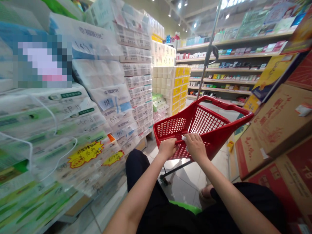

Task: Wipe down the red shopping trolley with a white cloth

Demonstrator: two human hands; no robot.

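A red plastic shopping cart (168, 125) with a grid-patterned basket stands in the aisle in front of my knees. My left hand (167, 148) is closed over the near rim of its basket. Close beside it, my right hand (195, 145) bends over the same rim, pressing a small white cloth or tissue (184, 138) against it. Only edges of that white piece show, at the thumb side; the rest is hidden under the fingers. The basket holds nothing that I can make out. A caster (165, 179) shows below it.
Tall stacks of wrapped tissue packs (102, 78) with yellow price tags (86, 154) line the left. Cardboard boxes (275, 120) pile up close on the right. A metal pole (207, 55) rises behind the cart, before stocked shelves (234, 70). Beneath me shows a green seat edge (186, 207).
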